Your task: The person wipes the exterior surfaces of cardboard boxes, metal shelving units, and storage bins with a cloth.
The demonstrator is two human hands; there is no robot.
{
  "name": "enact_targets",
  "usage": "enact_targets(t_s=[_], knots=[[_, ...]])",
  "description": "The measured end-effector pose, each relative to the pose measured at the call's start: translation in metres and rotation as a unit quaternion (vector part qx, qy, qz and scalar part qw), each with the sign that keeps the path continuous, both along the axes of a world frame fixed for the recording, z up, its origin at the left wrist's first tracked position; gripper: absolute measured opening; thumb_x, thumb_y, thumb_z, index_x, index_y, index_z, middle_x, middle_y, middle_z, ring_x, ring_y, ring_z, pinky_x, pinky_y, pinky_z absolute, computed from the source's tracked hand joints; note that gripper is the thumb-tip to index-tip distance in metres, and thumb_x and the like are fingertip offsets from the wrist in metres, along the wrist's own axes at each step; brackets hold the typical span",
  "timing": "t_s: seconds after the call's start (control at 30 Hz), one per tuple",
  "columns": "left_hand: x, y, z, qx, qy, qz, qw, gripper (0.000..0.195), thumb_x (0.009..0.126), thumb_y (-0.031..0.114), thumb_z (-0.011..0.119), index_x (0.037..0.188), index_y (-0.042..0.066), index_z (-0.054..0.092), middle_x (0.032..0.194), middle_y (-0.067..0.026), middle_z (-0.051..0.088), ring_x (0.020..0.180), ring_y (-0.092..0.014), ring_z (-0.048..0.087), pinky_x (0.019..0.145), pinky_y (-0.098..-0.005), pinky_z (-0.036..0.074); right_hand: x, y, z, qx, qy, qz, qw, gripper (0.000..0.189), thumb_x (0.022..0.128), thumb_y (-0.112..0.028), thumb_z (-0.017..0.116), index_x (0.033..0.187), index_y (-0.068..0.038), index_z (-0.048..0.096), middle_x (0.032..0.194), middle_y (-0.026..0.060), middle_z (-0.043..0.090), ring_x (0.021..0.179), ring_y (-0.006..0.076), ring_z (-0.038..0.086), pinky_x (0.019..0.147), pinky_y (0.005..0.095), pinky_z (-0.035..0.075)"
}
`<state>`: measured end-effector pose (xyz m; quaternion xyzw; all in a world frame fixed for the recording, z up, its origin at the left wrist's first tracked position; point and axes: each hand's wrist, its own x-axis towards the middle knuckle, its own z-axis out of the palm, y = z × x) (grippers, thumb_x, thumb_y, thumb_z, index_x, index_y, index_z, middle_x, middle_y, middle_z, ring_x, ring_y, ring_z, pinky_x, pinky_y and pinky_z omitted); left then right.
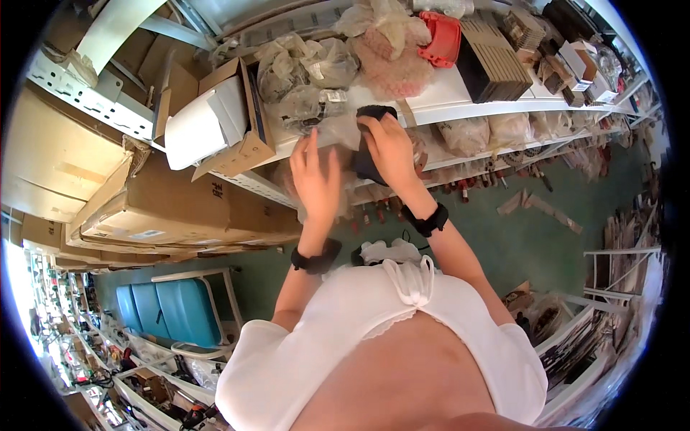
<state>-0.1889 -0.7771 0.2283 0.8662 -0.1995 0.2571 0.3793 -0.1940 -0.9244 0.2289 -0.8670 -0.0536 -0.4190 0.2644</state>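
My right hand [389, 146] grips a black object [367, 166], dark and thick-edged, at the front of a white metal shelf [436, 102]. Its exact kind cannot be told, since my fingers cover part of it. To its left, my left hand [317, 180] is raised with the fingers apart and slightly blurred. A clear plastic bag [342, 132] lies just beyond the left fingertips, near the black object. Behind it on the shelf sit clear bags of dark parts [310, 67], one bearing a label. A black band circles each wrist.
An opened cardboard box [257, 121] with white board inside stands left on the shelf. Pinkish bagged material [391, 64], a red plastic part [441, 40] and stacked dark panels [491, 62] sit rightward. Large cartons [178, 207] flank the left; a blue-seated chair [172, 312] stands behind.
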Motion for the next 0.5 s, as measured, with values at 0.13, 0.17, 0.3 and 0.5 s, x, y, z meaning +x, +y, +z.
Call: enact_targets(t_s=[0.13,0.17,0.3,0.5], knots=[[-0.009,-0.007,-0.009,-0.006,0.03,-0.049,0.998,0.055,0.082,0.015,0.054,0.13,-0.001,0.031,0.132,-0.0243,0.03,0.125,-0.037,0.027,0.099,-0.0397,0.027,-0.002,0.002,0.002,0.007,0.009,0.002,1.0,0.026,0.066,0.0,0.055,0.091,-0.008,0.057,0.067,0.0096,0.05,0.071,0.0272,0.051,0.063,0.0348,0.044],[-0.011,-0.007,-0.012,-0.005,0.028,-0.046,0.999,0.055,0.082,0.015,0.054,0.13,-0.001,0.031,0.132,-0.0243,0.03,0.125,-0.037,0.027,0.099,-0.0397,0.027,-0.001,0.003,-0.004,0.003,0.005,-0.003,1.0,0.026,0.066,-0.001,0.055,0.091,-0.007,0.057,0.066,0.0097,0.05,0.071,0.0271,0.051,0.064,0.0348,0.044],[-0.013,-0.012,-0.008,-0.019,0.032,-0.075,0.997,0.057,0.082,0.014,0.051,0.129,-0.007,0.026,0.132,-0.0291,0.026,0.126,-0.041,0.022,0.1,-0.0408,0.024,-0.002,0.003,0.0,-0.02,0.003,-0.01,1.0,0.025,0.066,-0.001,0.054,0.091,-0.005,0.057,0.066,0.0103,0.051,0.071,0.027,0.052,0.065,0.0353,0.044],[-0.013,-0.017,-0.005,-0.106,0.067,-0.136,0.983,0.063,0.083,0.013,0.05,0.132,-0.008,0.017,0.137,-0.0275,0.018,0.128,-0.038,0.018,0.102,-0.0389,0.02,0.001,0.001,-0.004,-0.018,-0.026,-0.013,0.999,0.027,0.064,0.0,0.053,0.091,-0.004,0.056,0.064,0.0111,0.049,0.067,0.0276,0.051,0.076,0.0357,0.044]])
